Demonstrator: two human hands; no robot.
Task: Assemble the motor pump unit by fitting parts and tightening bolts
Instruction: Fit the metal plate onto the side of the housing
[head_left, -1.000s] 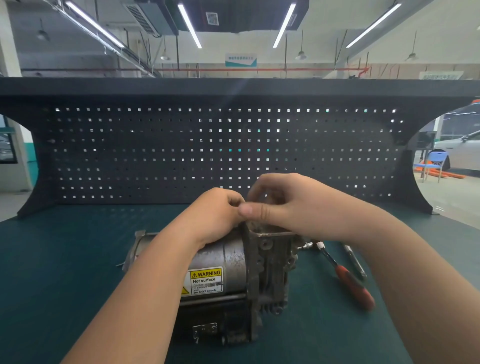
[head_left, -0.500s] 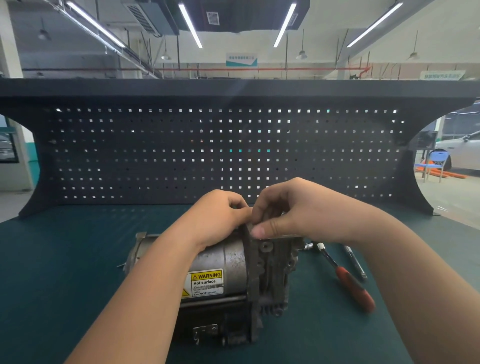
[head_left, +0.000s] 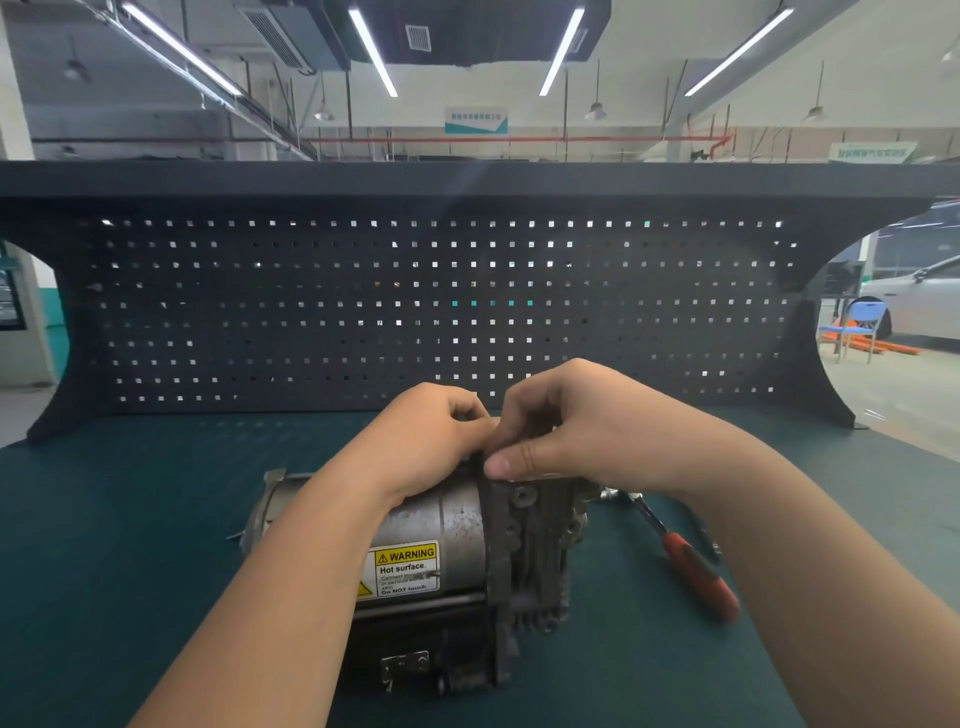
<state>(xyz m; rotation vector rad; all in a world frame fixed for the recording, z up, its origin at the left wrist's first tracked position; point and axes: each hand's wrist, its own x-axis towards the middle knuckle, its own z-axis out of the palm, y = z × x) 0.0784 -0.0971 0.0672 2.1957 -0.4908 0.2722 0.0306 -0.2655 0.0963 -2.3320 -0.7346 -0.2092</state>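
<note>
A grey motor pump unit (head_left: 457, 525) with a yellow warning label lies on its side in the middle of the green bench mat (head_left: 130, 545). Its cast pump housing (head_left: 535, 551) faces right. My left hand (head_left: 431, 441) rests curled on top of the motor cylinder, fingertips at the seam with the housing. My right hand (head_left: 576, 431) sits on the top of the housing, thumb pressed along its upper edge and fingers curled over it. Whatever small part lies under the fingers is hidden.
A red-handled screwdriver (head_left: 696, 571) lies on the mat just right of the pump, with a slim metal tool (head_left: 709, 540) beside it, partly behind my right forearm. A black perforated back panel (head_left: 363, 312) closes the far side of the bench.
My right hand has come down from slightly above the housing onto its top edge, the thumb now lower. My left hand has stayed on the motor.
</note>
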